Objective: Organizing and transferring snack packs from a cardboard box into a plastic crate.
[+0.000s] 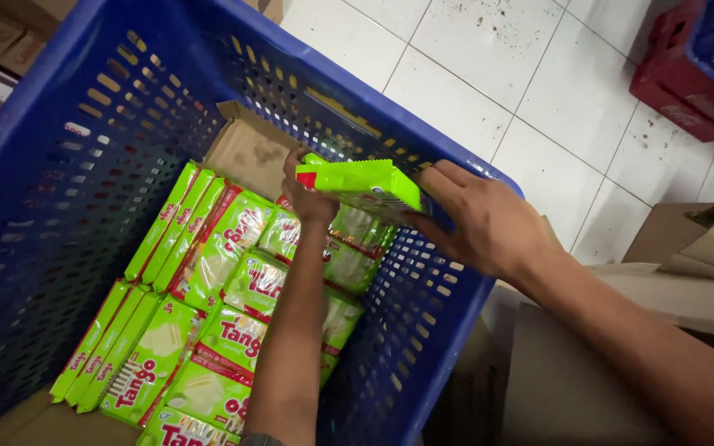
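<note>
Hands, left (307, 194) and right (477, 223), clasp a flat green pack (363, 183) endwise above green-and-red packs (225, 322) lining the blue crate (68, 124).

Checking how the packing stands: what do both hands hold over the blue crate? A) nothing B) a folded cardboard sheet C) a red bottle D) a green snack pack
D: the left hand and right hand grip a green pack between them, above the crate.
</note>
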